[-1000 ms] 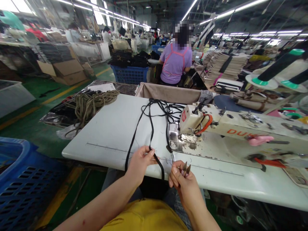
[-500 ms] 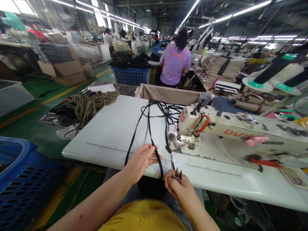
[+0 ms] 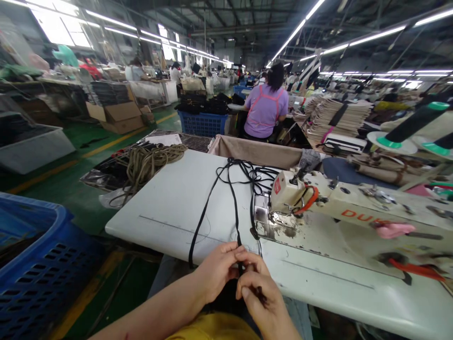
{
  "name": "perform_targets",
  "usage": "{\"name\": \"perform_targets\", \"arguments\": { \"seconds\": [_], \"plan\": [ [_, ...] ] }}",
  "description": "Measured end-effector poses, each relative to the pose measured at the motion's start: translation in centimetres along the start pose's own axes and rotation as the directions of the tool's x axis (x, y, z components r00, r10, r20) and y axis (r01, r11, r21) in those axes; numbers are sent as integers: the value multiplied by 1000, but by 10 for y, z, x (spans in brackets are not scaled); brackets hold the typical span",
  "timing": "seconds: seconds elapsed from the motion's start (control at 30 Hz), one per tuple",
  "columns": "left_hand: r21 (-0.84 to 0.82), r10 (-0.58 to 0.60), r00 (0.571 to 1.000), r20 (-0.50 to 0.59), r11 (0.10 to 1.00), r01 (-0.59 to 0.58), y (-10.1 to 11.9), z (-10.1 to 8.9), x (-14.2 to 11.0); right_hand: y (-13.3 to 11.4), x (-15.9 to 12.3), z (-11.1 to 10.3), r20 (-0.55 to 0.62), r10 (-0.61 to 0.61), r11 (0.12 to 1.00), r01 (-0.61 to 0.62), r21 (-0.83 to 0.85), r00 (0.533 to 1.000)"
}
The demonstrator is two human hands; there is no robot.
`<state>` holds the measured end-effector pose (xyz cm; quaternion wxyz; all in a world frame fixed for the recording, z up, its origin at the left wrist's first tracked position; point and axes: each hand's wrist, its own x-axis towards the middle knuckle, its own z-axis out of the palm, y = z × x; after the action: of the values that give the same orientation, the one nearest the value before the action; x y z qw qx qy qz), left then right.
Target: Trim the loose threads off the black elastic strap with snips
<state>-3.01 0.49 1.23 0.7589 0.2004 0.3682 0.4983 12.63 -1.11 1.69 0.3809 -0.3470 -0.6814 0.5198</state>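
A narrow black strap [image 3: 236, 215] runs down the white table to its front edge, where both hands meet. My left hand [image 3: 220, 271] is closed on the strap, pinching it between thumb and fingers. My right hand [image 3: 260, 288] touches it from the right, its fingers curled. Inside the right palm shows a dark bit of the thread snips [image 3: 262, 297]; the blades are hidden. Whether the right fingertips also grip the strap, I cannot tell. More black strap [image 3: 247, 171] lies in a loose tangle at the back, beside the sewing machine [image 3: 290, 193].
The machine's long arm spans the right side of the white table [image 3: 170, 198]. Khaki straps [image 3: 148, 163] are heaped at the back left. A blue basket [image 3: 46, 255] stands at lower left. Beyond the fabric-lined bin [image 3: 258, 150] sits a person [image 3: 265, 106] in purple.
My right hand has moved up to meet the left at the strap. The snips' points, visible before, are now hidden. The view has shifted, so the scene sits lower and further right.
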Motion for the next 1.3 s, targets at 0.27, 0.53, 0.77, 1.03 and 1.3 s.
{"name": "perform_targets", "arguments": {
  "seconds": [0.27, 0.53, 0.77, 1.03, 1.3],
  "plan": [
    [288, 191, 976, -106, 945, -154, -15, -1, 11, 23, 2, 11, -198, 346, 899, -264, 350, 917],
    [318, 326, 928, -180, 912, -259, -6, -7, 24, 3, -1, -8, -91, 37, 991, -48, -122, 995],
    [141, 154, 985, -81, 980, -142, -20, 8, 13, 6, 13, -6, -157, 134, 991, -130, 34, 978],
    [413, 373, 904, -209, 872, -265, -16, 19, 6, 0, -5, 11, -287, 417, 832, -235, 502, 862],
    [255, 636, 682, -361, 771, -583, 48, 25, 25, -1, -39, -1, -375, 467, 843, -275, 463, 801]
  ]
}}
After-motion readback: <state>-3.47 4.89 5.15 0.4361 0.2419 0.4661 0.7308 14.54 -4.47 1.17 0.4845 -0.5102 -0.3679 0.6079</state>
